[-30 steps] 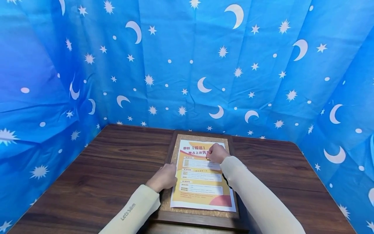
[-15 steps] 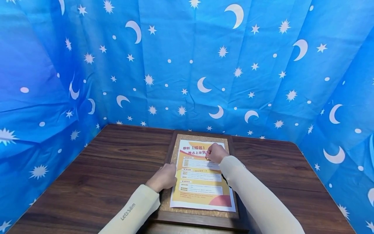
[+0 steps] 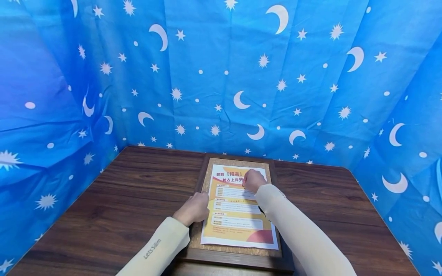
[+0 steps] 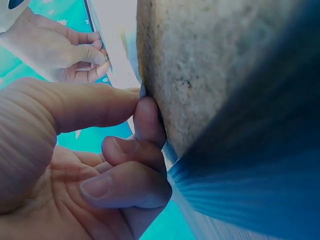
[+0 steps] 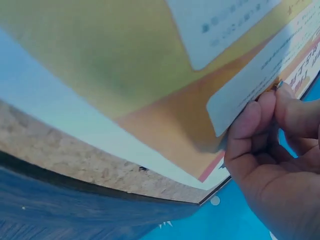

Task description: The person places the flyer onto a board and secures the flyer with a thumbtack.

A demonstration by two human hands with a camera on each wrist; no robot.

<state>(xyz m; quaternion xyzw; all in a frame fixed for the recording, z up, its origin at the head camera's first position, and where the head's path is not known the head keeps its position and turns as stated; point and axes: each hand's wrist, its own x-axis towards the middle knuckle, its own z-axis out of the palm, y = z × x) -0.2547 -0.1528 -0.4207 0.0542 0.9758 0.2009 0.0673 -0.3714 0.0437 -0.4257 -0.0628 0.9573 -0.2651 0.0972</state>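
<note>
A yellow and white printed poster (image 3: pixel 238 226) lies on a cork board (image 3: pixel 241 251) with a dark wooden frame. My left hand (image 3: pixel 193 209) is at the poster's left edge. In the left wrist view, the thumb and forefinger of the left hand (image 4: pixel 100 145) pinch that edge beside the bare cork. Over the poster's upper right part is my right hand (image 3: pixel 254 181). Up close, the right hand (image 5: pixel 272 145) pinches a small gold-coloured pin (image 5: pixel 274 87) against the printed face; the fingertips hide most of it.
The board rests on a dark wood-grain table (image 3: pixel 138 191), near its back edge. Blue cloth (image 3: pixel 207 57) with white moons and stars hangs behind the table and on both sides.
My right hand and forearm have shifted slightly left, and the wrist has turned a little. The gold-coloured glint under its fingers is now hidden in the head view. The left hand stays put.
</note>
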